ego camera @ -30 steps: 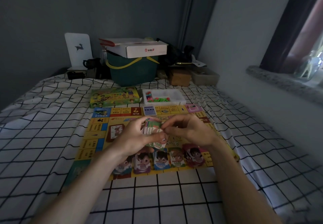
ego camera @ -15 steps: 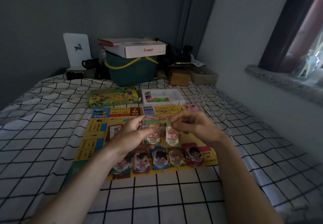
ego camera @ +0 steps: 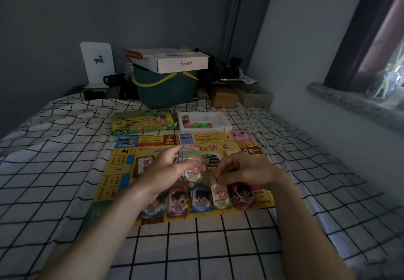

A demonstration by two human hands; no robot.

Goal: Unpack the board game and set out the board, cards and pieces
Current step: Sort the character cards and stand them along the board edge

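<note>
Left hand [ego camera: 166, 171] around card stack [ego camera: 190, 166]

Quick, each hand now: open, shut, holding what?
Left hand: grips the card stack.
Right hand: pinches one 1000 card over the board.

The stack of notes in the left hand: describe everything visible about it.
The stack of notes is a thick bundle of paper play money held upright above the game board. Its front note is green and white with a cartoon face and "1000" printed near the bottom. Pink and green edges show at the top. The left hand grips it, thumb across the front. The right hand is apart from it, lower.
</note>
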